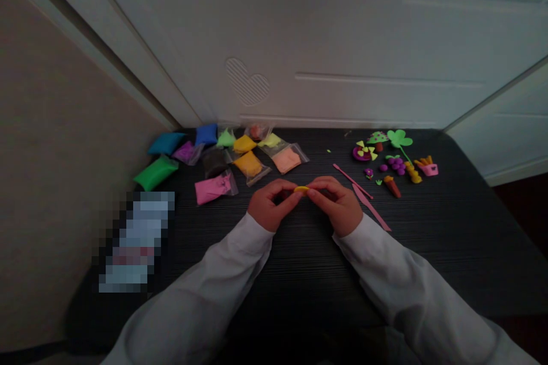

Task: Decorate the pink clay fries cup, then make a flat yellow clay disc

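A small flattened piece of yellow modelling clay [302, 189] is pinched between both hands over the middle of the table. My left hand [270, 203] grips its left end between thumb and fingers. At the other end, my right hand [338, 205] closes on it in the same way. Just right of my right hand lie a thin pink modelling stick [351, 180] and a pink clay knife [371, 208]. The fingertips hide part of the clay.
Several bags of coloured clay, among them a pink bag [213, 189] and a green bag [156, 173], lie back left. Finished clay figures stand back right, including a mushroom [378, 138] and a pink cup of fries [428, 168]. A blurred-out panel [139, 239] lies left on the dark table [299, 279].
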### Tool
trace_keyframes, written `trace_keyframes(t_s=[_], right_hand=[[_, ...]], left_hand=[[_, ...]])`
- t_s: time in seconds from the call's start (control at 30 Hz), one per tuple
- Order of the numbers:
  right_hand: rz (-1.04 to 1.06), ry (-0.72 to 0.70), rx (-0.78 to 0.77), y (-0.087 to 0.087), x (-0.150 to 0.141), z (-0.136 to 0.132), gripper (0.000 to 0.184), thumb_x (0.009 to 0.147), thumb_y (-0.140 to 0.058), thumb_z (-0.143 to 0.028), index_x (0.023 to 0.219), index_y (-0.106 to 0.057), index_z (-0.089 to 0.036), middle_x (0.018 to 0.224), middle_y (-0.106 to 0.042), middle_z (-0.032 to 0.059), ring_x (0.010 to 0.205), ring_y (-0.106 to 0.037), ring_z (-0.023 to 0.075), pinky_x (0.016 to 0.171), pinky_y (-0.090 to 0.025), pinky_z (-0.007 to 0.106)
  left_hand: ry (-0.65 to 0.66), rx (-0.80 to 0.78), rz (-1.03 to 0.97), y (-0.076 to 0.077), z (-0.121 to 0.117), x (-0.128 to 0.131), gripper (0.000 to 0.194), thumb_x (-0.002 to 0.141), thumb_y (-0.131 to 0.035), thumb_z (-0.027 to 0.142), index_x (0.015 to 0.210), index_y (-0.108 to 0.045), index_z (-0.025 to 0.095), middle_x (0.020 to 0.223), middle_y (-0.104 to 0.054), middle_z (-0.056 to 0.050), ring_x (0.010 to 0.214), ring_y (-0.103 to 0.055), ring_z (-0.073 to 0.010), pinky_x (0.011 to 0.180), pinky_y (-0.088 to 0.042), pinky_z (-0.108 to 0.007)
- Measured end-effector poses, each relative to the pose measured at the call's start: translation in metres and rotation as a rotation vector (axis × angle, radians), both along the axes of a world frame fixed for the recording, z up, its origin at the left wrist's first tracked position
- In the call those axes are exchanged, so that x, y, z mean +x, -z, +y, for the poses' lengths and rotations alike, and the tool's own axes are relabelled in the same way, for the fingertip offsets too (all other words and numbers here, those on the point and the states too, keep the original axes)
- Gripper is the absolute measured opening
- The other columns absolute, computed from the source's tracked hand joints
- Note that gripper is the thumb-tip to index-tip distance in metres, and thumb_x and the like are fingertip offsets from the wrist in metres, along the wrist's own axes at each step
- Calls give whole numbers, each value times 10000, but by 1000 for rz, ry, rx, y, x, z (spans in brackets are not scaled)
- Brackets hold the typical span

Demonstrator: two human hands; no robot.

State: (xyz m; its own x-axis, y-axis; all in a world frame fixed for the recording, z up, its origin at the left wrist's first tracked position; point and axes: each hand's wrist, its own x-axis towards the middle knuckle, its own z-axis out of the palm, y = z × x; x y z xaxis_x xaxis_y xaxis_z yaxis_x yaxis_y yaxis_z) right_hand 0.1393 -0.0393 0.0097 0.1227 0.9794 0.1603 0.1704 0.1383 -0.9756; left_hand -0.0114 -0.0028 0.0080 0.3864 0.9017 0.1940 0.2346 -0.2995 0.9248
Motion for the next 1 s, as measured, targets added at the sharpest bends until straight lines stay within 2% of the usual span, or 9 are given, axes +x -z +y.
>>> trace_keyframes(t_s=[0.13,0.33,0.5,0.67,1.0], right_hand=[[-34,-6,3,1,0,0,128,698,-586,-309,778,-619,-215,839,-551,27,804,-530,144,680,-442,284],[-62,-17,42,3,0,0,130,700,-590,-302,794,-628,-220,838,-554,26,811,-527,142,703,-436,286],[-16,-9,38,2,0,0,108,714,-577,-287,786,-631,-226,821,-557,18,810,-530,137,719,-430,284],[24,-11,20,1,-1,0,107,712,-578,-285,779,-626,-217,827,-554,19,807,-529,135,703,-430,272],[-67,-11,-18,4,-2,0,138,714,-565,-317,767,-601,-195,820,-555,25,770,-530,138,678,-431,277]], left_hand=[[-44,-36,-15,1,2,0,188,703,-564,314,794,-611,156,766,-609,-22,688,-549,-114,634,-434,-230],[14,-11,44,2,2,-1,188,701,-566,323,776,-631,164,744,-616,-21,694,-559,-121,652,-438,-241],[59,-86,69,2,1,0,283,686,-574,360,891,-609,167,825,-632,-35,715,-567,-132,654,-446,-249],[66,-83,122,0,1,-1,240,706,-547,362,815,-628,165,771,-635,-23,696,-561,-127,654,-435,-241],[-56,-207,-70,2,1,1,230,670,-591,334,800,-586,145,752,-621,-23,678,-562,-116,648,-441,-232]])
